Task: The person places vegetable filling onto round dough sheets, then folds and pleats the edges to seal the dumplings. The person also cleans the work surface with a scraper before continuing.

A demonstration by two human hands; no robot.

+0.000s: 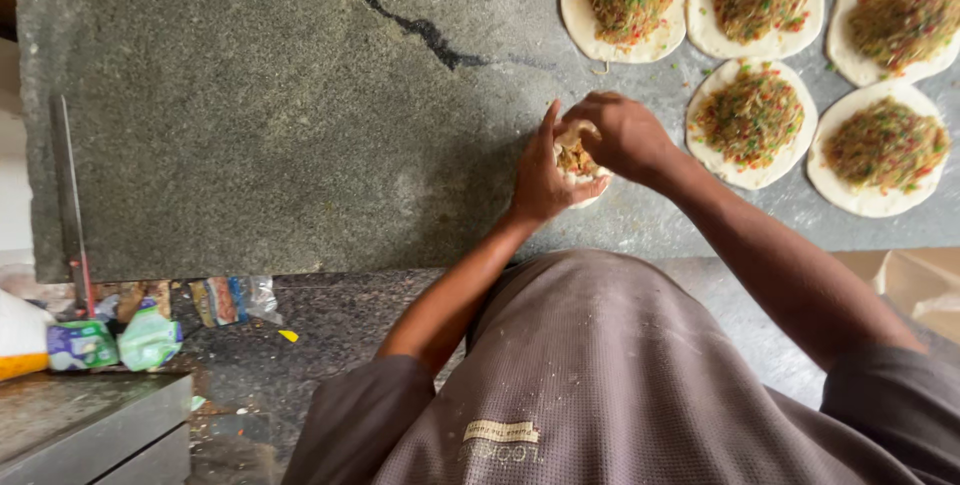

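My left hand (540, 180) cups a round of white dough (577, 162) with chopped vegetable filling from its left side. From above and the right, my right hand (622, 135) pinches the dough's edge over the filling. The piece rests on the grey stone counter (260, 115), near its front edge. Both hands are closed around it, hiding most of it.
Several flat dough rounds topped with filling lie on the counter at upper right (752, 123), (624, 0), (884, 148). A dark crack (400, 17) runs across the stone. On the floor at left lie plastic wrappers (150, 337) beside a metal surface (90, 425).
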